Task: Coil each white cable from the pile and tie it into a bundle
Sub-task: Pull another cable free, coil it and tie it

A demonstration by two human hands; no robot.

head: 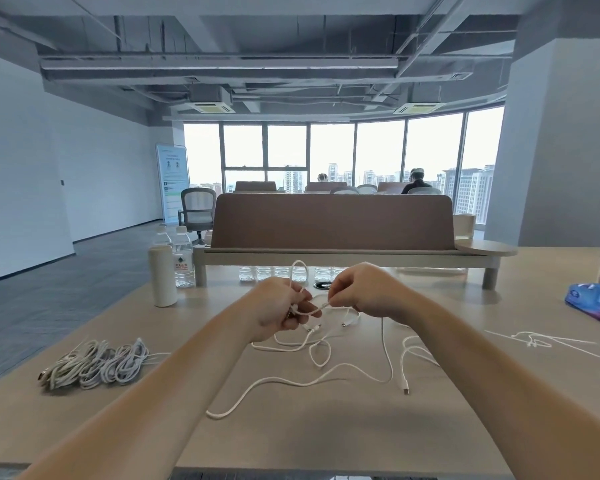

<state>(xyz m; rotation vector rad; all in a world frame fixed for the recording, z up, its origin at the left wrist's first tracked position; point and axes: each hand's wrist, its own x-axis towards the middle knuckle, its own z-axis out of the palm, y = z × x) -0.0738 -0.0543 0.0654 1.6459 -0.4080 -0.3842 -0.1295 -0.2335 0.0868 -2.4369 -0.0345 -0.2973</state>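
Tied bundles [94, 363] already lie at the left of the table [326, 441]. The left hand [278, 306] pinches the first loop of a white cable [326, 375] and the right hand [364, 292] pinches the strand just beside it, though most of it sprawls uncoiled below. Another loose cable [534, 339] waits at the right, so plenty seems left to do.

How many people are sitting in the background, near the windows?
2. One person, only the head showing, sits behind the brown desk dividers, left of centre; another person in dark clothes sits further right. The dividers may hide others.
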